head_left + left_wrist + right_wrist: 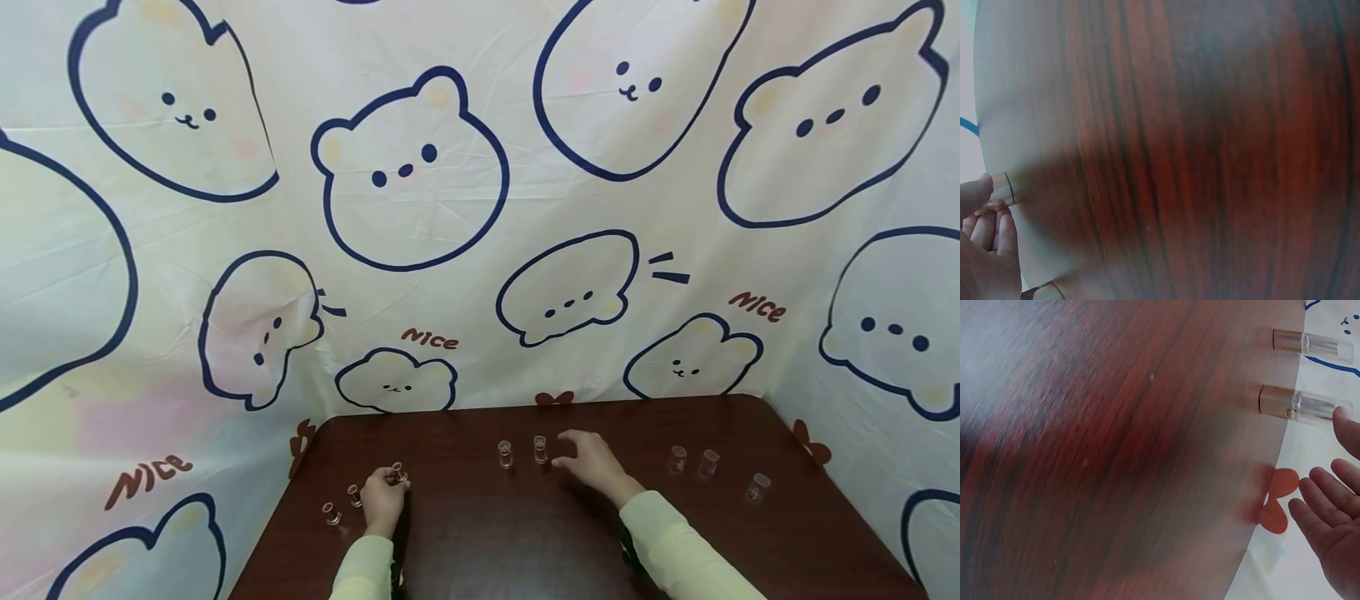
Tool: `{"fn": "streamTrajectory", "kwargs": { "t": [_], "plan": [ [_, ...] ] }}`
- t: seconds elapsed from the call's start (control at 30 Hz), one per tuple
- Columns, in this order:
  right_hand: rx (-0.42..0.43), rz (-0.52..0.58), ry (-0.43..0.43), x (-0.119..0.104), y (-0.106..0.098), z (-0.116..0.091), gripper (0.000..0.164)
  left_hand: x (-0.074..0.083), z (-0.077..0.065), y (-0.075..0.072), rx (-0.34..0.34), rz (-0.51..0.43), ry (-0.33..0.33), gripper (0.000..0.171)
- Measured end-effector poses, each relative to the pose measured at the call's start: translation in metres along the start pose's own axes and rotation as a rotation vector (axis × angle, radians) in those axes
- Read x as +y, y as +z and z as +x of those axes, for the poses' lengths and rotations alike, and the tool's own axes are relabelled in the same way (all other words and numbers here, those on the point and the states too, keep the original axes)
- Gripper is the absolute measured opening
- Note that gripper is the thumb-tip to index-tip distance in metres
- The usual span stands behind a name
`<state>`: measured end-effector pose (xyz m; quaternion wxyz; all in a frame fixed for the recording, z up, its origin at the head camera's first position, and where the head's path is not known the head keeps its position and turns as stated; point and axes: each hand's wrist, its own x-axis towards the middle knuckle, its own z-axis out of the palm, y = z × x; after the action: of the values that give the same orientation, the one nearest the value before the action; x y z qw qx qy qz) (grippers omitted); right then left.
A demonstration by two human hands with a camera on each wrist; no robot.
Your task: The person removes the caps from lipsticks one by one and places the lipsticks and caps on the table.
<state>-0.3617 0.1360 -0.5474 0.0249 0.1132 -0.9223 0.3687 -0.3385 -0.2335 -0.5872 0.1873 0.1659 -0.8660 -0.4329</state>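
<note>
My left hand (384, 502) pinches a small clear glass (400, 472) between thumb and fingers at the left of the table. In the left wrist view that glass (1004, 189) stands close to the wood, partly covered by the fingertips. My right hand (592, 465) is spread beside a small clear glass stack (540, 450) at mid-table, holding nothing. Seen from the right wrist, the thumb overlaps the top of this stack (1297, 405), while the other fingers extend past it. Another glass stack (506, 454) stands upright just to its left.
Left of my left hand stand two more small glasses, one nearer (354, 496) and one farther out (332, 513). Three clear glasses, among them the middle one (708, 463), stand at the right. A patterned cloth (480, 317) rises behind the brown table (510, 533).
</note>
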Motion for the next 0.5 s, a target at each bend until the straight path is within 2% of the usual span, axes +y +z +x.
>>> {"fn": "streamTrajectory", "kwargs": {
  "t": [0.17, 0.5],
  "plan": [
    [-0.007, 0.013, -0.009, -0.004, 0.008, 0.003, 0.042, 0.0, -0.002, -0.001, -0.005, 0.005, 0.012, 0.021],
    [-0.011, 0.043, 0.04, -0.009, 0.022, 0.01, 0.04, 0.001, -0.002, -0.004, -0.026, 0.003, 0.004, 0.022]
  ]
}}
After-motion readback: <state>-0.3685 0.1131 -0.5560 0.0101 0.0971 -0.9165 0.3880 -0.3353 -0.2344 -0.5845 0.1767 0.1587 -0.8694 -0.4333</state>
